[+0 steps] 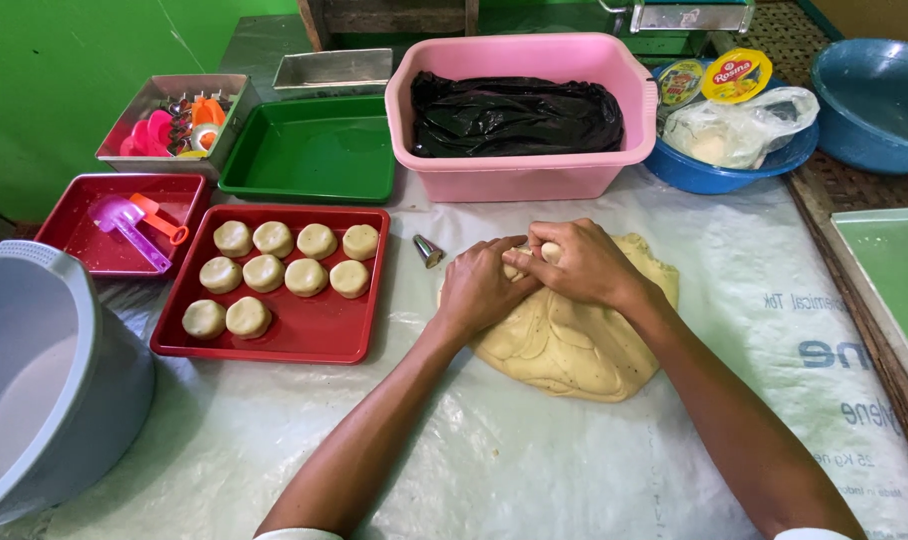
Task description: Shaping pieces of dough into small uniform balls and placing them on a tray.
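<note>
while both hands pinch a small lump off the big flat pale-yellow dough slab (574, 345) on the plastic-covered desk (534, 470): left hand (482, 290) and right hand (579, 262) fingers closed on that lump; best kept even with the dough rounds on the red square tray (304, 335).

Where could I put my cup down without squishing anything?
The plastic sheet is bare between the forearms, in front of the dough slab. More bare sheet lies right of the dough. The red tray has free room in its near right corner, beside the dough rounds. The back row of tubs is crowded.
</note>
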